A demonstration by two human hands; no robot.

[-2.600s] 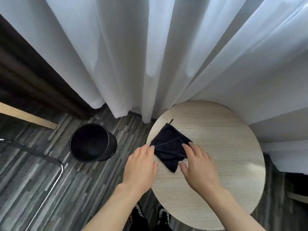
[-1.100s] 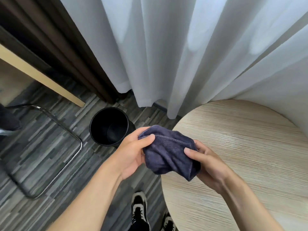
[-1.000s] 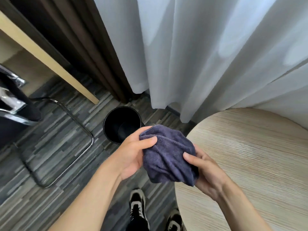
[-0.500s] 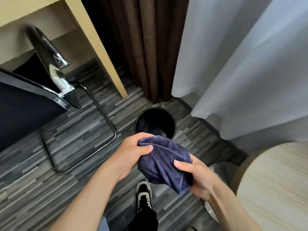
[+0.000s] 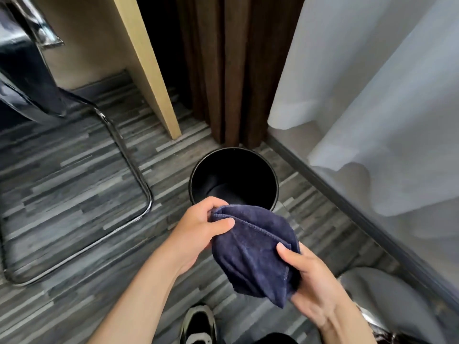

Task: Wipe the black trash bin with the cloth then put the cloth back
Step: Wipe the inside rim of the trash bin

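Note:
The black trash bin (image 5: 233,170) stands upright on the striped grey floor, round and open-topped, with nothing visible inside. A dark blue cloth (image 5: 253,252) hangs in the air just in front of the bin, hiding part of its near rim. My left hand (image 5: 198,232) pinches the cloth's upper left corner between thumb and fingers. My right hand (image 5: 310,284) grips the cloth's lower right side, thumb on top. The cloth does not touch the bin.
A chrome chair frame (image 5: 129,155) curves over the floor at the left. A light wooden desk leg (image 5: 149,68) and brown curtain (image 5: 228,70) stand behind the bin. White curtain (image 5: 372,95) hangs at the right. My shoe (image 5: 198,324) is below; a grey round table base (image 5: 387,304) lies at lower right.
Both hands lifted the cloth off the round table and carried it left. The view swung left and closer, so the bin now lies directly ahead of the hands.

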